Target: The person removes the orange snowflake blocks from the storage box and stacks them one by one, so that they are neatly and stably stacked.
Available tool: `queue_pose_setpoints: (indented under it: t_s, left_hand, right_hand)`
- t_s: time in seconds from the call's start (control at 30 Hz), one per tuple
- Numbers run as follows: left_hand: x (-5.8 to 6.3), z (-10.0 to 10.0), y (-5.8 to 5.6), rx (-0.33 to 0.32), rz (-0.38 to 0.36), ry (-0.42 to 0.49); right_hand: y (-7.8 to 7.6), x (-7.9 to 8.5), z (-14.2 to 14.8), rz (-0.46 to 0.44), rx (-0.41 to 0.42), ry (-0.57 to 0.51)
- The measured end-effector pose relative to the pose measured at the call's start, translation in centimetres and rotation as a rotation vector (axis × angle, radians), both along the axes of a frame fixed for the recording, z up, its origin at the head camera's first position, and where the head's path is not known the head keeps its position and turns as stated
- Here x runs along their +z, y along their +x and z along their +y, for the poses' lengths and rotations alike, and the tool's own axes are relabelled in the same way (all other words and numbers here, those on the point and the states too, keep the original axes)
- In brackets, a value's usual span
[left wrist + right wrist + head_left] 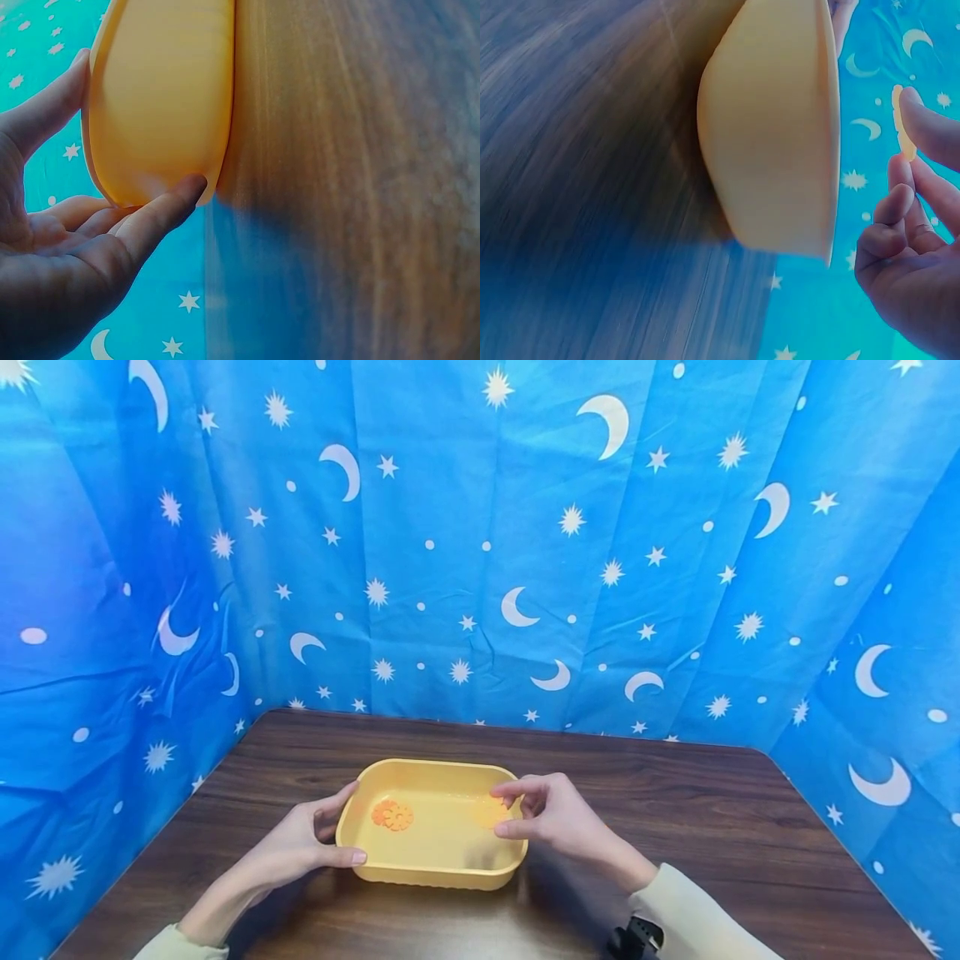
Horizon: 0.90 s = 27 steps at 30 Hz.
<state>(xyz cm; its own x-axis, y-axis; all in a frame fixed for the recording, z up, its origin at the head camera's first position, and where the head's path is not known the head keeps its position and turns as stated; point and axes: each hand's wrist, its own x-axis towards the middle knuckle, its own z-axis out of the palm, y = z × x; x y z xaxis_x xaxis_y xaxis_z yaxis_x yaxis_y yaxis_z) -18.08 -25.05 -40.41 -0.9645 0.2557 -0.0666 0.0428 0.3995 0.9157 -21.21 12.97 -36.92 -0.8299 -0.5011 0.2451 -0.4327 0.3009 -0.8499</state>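
Observation:
A yellow rectangular tub (427,878) with rounded corners stands on the table. My left hand (303,842) grips its left end, thumb at the near corner and fingers round the far side; the left wrist view shows this hand (75,259) against the tub's end wall (161,97). Over the tub's right end, my right hand (566,818) pinches a yellow notched disc (489,812) between thumb and fingers. Edge-on in the right wrist view, the disc (901,124) is level above the rim. Orange notched flower-like discs (397,816) lie overlapping inside the tub, toward the left.
The dark wood-grain table (675,827) extends to both sides of the tub. A blue curtain (480,577) with white moons and stars hangs behind the table and along its left and right sides. A black watch (637,937) is on the right wrist.

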Motion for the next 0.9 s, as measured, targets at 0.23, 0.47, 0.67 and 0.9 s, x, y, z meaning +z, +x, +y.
queue_pose_setpoints:
  t_s: [0.23,0.47,0.67,0.9]
  left_hand:
    - [0.0,0.1,0.1,0.007,-0.003,-0.006]
    - [0.0,0.1,0.1,0.003,0.0,-0.004]
    - [-0.2,0.0,0.2,0.0,0.0,0.017]
    - [-0.1,0.1,0.1,-0.008,0.004,0.029]
  right_hand:
    - [0.1,-0.3,3.1,-0.033,-0.092,0.006]
    - [0.2,-1.2,6.7,-0.055,-0.205,0.06]
    - [0.1,-2.5,9.7,-0.082,-0.277,0.087]
    - [-0.2,-3.8,12.5,-0.13,-0.307,0.101]
